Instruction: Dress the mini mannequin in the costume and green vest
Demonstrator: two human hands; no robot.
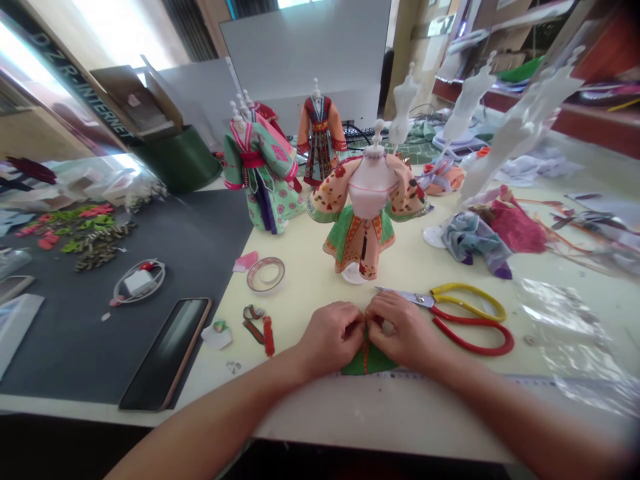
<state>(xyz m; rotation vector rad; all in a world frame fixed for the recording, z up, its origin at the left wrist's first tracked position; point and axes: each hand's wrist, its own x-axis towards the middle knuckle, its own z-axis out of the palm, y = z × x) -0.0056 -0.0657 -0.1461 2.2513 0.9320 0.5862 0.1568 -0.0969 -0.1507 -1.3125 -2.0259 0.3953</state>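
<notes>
My left hand (331,335) and my right hand (404,330) meet near the table's front edge, fingers pinched together on a small green cloth piece (369,361) with an orange trim stripe. Most of that piece is hidden under my hands. Directly behind them stands a small mannequin (369,200) dressed in a floral orange jacket and green skirt. Scissors with yellow and red handles (460,315) lie just right of my right hand.
Two more dressed mannequins (260,173) (319,133) stand further back, with bare white ones (470,100) at the right. A tape roll (266,274), a red strap (260,325), a phone (167,350), a coiled charger (139,280), cloth scraps (480,233) and plastic wrap (560,313) lie around.
</notes>
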